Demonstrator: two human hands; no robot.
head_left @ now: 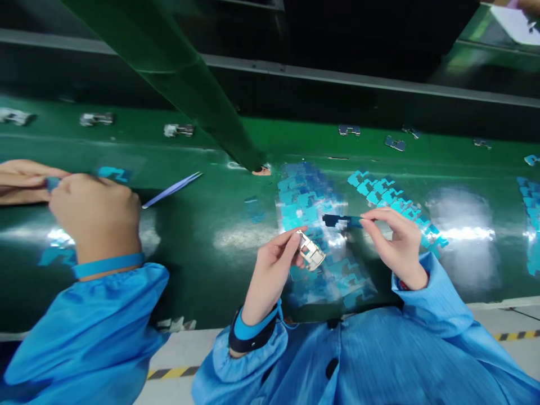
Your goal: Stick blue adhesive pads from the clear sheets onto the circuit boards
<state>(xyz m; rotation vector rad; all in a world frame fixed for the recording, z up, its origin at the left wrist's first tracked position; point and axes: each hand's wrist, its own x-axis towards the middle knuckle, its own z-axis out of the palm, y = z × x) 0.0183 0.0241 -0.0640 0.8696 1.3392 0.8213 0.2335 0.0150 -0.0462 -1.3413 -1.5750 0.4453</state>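
Between the thumb and fingers of my left hand (276,261) is a small silvery metal frame part (311,252), held tilted above the bench. My right hand (396,242) pinches one end of a dark blue film piece (341,221) with a notched outline; its free end points left toward the metal part, apart from it. Under both hands lies a spread of overlapping blue film pieces (295,197) on clear sheets. A slanting row of brighter blue film cutouts (383,191) runs behind my right hand.
Purple tweezers (172,190) lie left of a slanting green post (202,84). A co-worker's hands (97,208) work at the left. Several metal parts (179,130) sit along the bench's back strip. More blue film (530,219) lies far right.
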